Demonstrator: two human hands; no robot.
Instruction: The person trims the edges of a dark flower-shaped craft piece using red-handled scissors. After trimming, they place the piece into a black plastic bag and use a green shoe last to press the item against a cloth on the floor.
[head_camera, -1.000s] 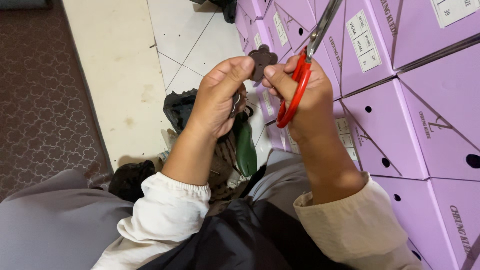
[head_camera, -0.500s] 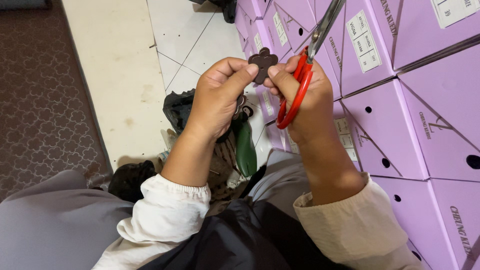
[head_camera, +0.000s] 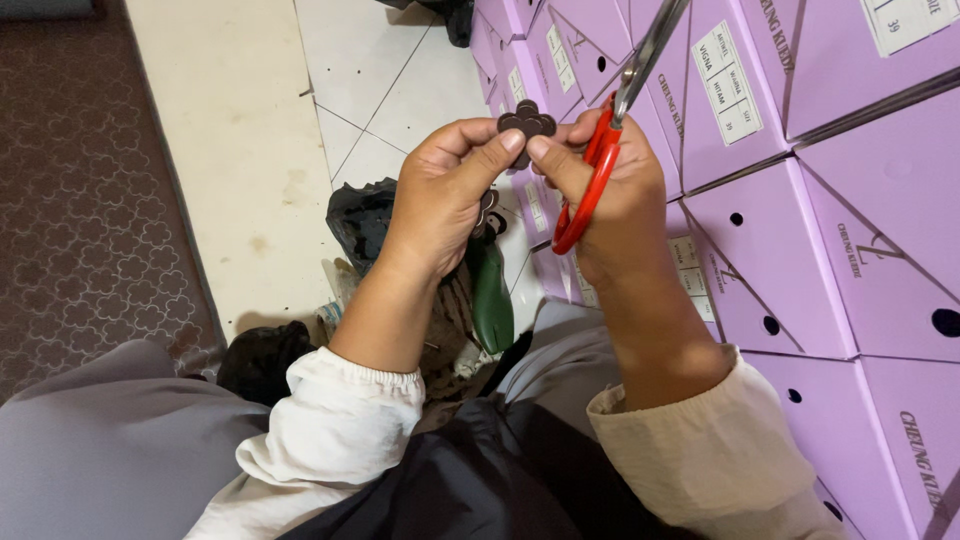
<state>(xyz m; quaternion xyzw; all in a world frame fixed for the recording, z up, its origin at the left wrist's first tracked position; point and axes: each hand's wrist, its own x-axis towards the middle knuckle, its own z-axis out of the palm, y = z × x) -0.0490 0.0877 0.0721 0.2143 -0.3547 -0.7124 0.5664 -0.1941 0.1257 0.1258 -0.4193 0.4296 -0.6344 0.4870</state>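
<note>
Flower-shaped brown piece (head_camera: 527, 124) is what our hands meet over, yet we start with the biggest things around it. Purple boxes (head_camera: 800, 200) are stacked in a wall along our right, each with small round holes and a white label. Beside them the pale tiled floor (head_camera: 380, 90) runs to a dark patterned carpet (head_camera: 80, 180) on the left. Our grey clothing fills the bottom of the view, with cream sleeves (head_camera: 330, 420) gathered at the wrists. Below our hands sits a heap of dark scraps (head_camera: 365, 215) with a green piece (head_camera: 492, 295) lying against it.

Our left hand (head_camera: 440, 200) is closed narrowly, thumb and forefinger pinching the brown piece at its lower edge, with more dark pieces tucked under the palm. Our right hand (head_camera: 615, 195) grips red-handled scissors (head_camera: 600, 160), fingers through the loop, blades pointing up and away; its thumb tip touches the brown piece too. That piece sits raised above the floor, just in front of the boxes.
</note>
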